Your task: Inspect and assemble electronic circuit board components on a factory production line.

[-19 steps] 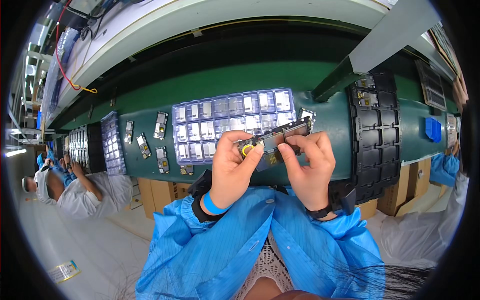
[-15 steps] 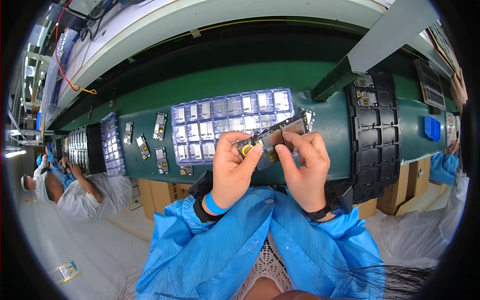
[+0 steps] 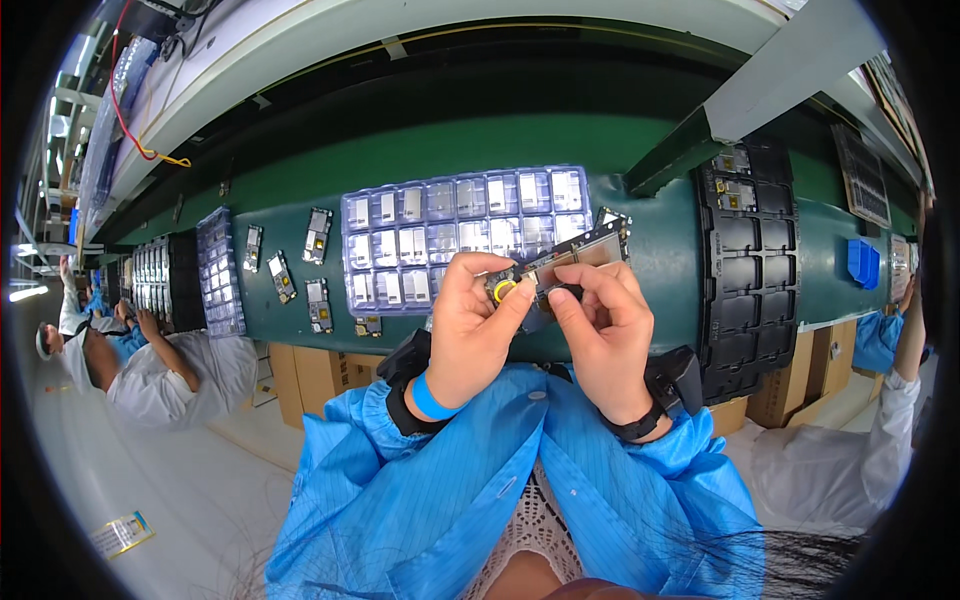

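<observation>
Left hand (image 3: 475, 325) has a circuit board (image 3: 585, 250) pinched by one end, thumb and index closed right next to a yellow ring (image 3: 503, 290) on it. Right hand (image 3: 610, 325) is only slightly open, thumb and index tips almost meeting at the board's near long side with a dark bit between them. Honestly can't tell if those tips are gripping anything.

The board's held up over the counter (image 3: 655, 235), around the middle of its near edge. Long axis is slanted: pinched end low and left, other end aimed toward the far right corner. Both forearms come in from the near edge, wrists bent inward, thumbs facing each other. There's a blue wristband (image 3: 432, 398) on the left and a black strap (image 3: 638, 428) on the right.

Just past the hands there's a clear plastic tray (image 3: 347, 255) with silvery pieces, loose boards (image 3: 317, 235) toward the counter's left end, and a black tray (image 3: 748, 305) reaching its near edge on the right.
</observation>
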Tool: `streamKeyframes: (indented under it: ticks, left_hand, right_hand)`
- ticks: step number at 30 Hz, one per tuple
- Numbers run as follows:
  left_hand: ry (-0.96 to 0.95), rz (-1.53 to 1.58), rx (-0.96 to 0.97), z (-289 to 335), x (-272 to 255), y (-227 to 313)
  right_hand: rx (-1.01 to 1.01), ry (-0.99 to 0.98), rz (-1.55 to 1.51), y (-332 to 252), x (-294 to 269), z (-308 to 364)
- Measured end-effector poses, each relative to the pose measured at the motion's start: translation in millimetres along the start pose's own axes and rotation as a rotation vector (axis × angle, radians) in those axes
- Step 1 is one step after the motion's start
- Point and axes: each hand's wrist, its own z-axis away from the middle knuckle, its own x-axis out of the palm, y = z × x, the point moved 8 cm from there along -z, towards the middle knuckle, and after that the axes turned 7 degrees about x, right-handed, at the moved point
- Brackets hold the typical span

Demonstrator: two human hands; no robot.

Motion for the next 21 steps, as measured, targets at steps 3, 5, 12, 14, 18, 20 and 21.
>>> streamKeyframes:
  ticks: [3,5,12,14,18,20,21]
  left_hand:
    - [0.008,0.018,-0.014,1,-4,-1]
    - [0.010,0.017,0.003,1,-3,-1]
    - [0.019,-0.032,0.075,4,-1,1]
    - [0.007,-0.028,0.074,5,0,1]
    - [-0.009,-0.048,0.046,4,0,1]
    - [-0.002,-0.043,0.042,4,-1,2]
    - [-0.006,-0.034,0.037,4,-1,2]
  right_hand:
    - [-0.101,0.137,0.103,-8,-13,2]
    - [-0.123,0.121,0.120,-8,-10,2]
    - [0.001,0.027,0.086,5,-8,-1]
    - [0.013,0.028,0.031,6,-8,-2]
    - [0.019,0.035,-0.047,7,-7,-2]
    - [0.032,0.021,-0.062,7,-6,-2]
    - [0.043,0.018,-0.074,7,-7,-2]
